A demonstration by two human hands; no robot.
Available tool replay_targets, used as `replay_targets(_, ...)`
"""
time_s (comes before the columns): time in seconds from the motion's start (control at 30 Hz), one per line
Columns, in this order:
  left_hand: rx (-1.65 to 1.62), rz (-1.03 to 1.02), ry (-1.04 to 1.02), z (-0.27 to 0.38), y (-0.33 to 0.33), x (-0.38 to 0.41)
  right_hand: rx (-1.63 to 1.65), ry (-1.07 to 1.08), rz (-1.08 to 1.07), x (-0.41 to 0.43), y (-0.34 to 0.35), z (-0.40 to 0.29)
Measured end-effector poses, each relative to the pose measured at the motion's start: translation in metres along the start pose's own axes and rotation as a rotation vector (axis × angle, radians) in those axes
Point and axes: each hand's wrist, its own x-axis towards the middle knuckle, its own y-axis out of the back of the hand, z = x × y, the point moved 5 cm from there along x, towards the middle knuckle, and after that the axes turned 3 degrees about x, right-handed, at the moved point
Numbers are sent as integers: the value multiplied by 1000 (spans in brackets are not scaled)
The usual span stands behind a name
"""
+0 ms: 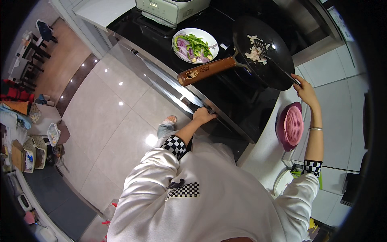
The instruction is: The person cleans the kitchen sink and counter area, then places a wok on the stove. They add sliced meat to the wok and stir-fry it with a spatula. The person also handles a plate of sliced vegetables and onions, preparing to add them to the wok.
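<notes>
A black wok [272,72] with a brown wooden handle [211,71] sits on the black glass cooktop [229,103]. My right hand [304,90] is shut on the handle of a black slotted spatula [279,67], whose head rests in the wok among pale sliced pieces of food [255,53]. At the cooktop's front edge, my left hand [204,116] has its fingers closed around a dark control knob [210,110]. Left of the wok stands a white plate [215,42] with sliced purple onion [183,47] and chopped green vegetables [198,45].
A pale green appliance [163,11] stands at the back left of the cooktop. On the white counter to the right lie a pink colander [294,125] in a maroon basin [281,127] and, nearer me, a white plate [282,183]. A glossy tiled floor [121,130] stretches left.
</notes>
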Motion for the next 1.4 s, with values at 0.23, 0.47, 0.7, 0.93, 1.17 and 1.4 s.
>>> replay_targets(0.23,-10,-14,19,1,2,-2,38,-4,-19,1,1,-2)
replay_targets(0.47,-41,11,-46,-1,-1,1,15,-13,-22,2,3,-2)
replay_targets(0.7,-19,20,-40,4,2,-3,30,-48,-40,1,6,-4)
replay_targets(0.93,-8,9,-20,4,5,-5,8,-45,-60,2,7,-4)
replay_targets(1.17,-27,36,-26,4,4,-6,12,-30,-47,4,7,-1)
replay_targets(1.4,-18,28,4,7,6,-7,50,-41,-11,5,3,6)
